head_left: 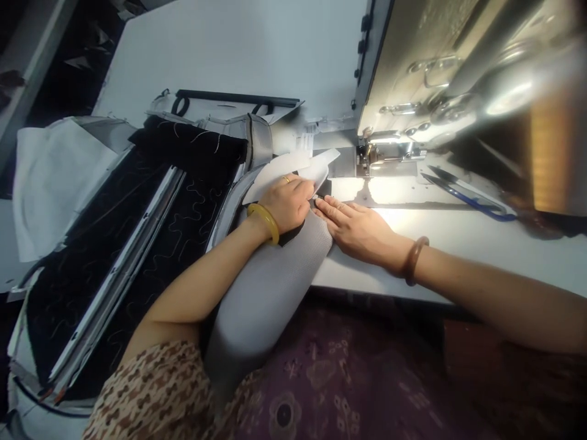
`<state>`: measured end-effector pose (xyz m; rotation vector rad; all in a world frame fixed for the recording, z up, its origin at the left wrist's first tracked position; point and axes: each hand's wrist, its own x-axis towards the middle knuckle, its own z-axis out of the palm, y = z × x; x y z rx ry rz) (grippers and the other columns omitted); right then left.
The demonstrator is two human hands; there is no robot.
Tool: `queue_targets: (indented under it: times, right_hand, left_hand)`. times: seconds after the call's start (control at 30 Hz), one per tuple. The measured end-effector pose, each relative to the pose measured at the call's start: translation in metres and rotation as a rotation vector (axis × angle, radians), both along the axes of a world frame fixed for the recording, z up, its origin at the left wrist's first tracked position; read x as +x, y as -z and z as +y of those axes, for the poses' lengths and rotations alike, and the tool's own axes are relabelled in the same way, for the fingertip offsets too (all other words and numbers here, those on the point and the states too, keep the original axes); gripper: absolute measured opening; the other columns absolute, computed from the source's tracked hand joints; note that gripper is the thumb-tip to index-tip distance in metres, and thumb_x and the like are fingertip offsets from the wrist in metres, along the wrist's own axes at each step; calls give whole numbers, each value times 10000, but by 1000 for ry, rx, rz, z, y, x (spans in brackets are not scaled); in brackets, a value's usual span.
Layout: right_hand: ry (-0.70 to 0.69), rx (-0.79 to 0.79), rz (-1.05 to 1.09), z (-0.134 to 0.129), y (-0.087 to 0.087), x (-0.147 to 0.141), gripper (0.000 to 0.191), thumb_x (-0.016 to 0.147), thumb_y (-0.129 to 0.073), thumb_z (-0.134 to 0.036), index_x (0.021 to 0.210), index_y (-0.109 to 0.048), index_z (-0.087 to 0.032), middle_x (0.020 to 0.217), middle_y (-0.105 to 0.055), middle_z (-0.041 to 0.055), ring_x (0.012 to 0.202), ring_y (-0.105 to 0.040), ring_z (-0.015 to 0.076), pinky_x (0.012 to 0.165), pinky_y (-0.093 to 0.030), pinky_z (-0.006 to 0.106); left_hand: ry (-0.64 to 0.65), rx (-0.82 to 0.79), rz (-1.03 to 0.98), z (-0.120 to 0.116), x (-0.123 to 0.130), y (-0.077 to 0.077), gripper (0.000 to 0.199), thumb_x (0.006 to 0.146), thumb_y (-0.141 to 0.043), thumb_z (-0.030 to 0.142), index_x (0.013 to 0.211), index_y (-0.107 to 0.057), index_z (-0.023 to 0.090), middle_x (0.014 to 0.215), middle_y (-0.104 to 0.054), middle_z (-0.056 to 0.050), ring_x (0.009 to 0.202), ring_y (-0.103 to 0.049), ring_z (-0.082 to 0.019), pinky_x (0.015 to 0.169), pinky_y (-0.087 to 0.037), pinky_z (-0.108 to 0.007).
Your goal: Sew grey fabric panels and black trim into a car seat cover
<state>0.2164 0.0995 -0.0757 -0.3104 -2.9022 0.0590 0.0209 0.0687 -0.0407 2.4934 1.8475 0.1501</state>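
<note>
A piece of grey mesh-like fabric (275, 281) runs from my lap up onto the sewing table, with black material and white flaps (279, 174) at its upper end. My left hand (288, 205), wearing a yellow bangle and a ring, is closed on that upper end, its fingers curled in. From the right, my right hand (360, 231) grips the fabric's edge with its fingers close together and fairly straight; its thumb is mostly hidden. Both sets of fingertips nearly meet, left of the sewing machine's needle area (364, 160).
The lit sewing machine (403, 91) stands at the upper right. Blue-handled scissors or snips (472, 195) lie right of the needle area. Black stitched fabric panels with a pale strip (119, 275) spread over the left. Black tubing (238, 98) and a white cloth (55, 183) lie behind.
</note>
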Motion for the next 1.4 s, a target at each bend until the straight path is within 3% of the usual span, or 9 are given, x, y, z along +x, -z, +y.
queue_targets:
  times: [0.13,0.33,0.57,0.8,1.03,1.2,1.4]
  right_hand:
    - [-1,-5,11,0,-1,0,446,906,-343,-103,1327,-463,-14,1347,-477,196,1235,-475,312,891,-497,409]
    - [-5,-13,30,0,0,1,437,920,-304,-91,1316,-469,-5,1352,-468,204,1235,-474,309,877,-493,410]
    - [7,27,39,-1,-3,0,414,924,-282,-97,1245,-529,-14,1269,-545,190,1176,-508,299,807,-504,380]
    - [6,15,38,-1,-4,-2,397,918,-285,-89,1214,-535,4,1217,-562,211,1119,-529,298,739,-504,373]
    - [5,1,26,-1,-7,-1,395,916,-292,-76,1217,-538,-7,1220,-563,209,1116,-537,288,740,-501,361]
    - [4,-21,41,0,-6,-1,398,915,-311,-82,1247,-516,-2,1245,-552,211,1171,-513,294,782,-503,380]
    - [-7,102,148,4,-4,0,369,919,-315,-82,1144,-604,-34,1174,-625,135,1080,-586,220,787,-526,313]
  left_hand:
    - [114,9,-29,-6,1,-5,169,728,-427,138,826,-564,148,939,-632,-97,947,-555,-249,875,-462,-378]
    - [8,2,1,-2,6,0,430,788,-420,133,1199,-542,103,1151,-584,-112,1018,-522,-247,936,-424,-398]
    - [170,91,100,-8,1,2,388,839,-380,116,1140,-623,144,1197,-621,-61,884,-529,-212,805,-488,-336]
    - [204,125,79,-10,-1,7,381,838,-419,153,1159,-623,124,1224,-604,-73,906,-533,-218,870,-484,-349]
    - [274,195,9,-5,-7,11,366,833,-407,101,1113,-643,120,1172,-635,-64,894,-516,-192,841,-491,-311]
    - [245,118,-30,-1,-9,12,395,804,-396,67,1093,-651,154,1158,-640,-33,991,-541,-190,899,-488,-322]
    - [257,-30,-20,2,-8,4,396,809,-422,86,1150,-618,138,1224,-606,-40,1130,-538,-193,1011,-448,-317]
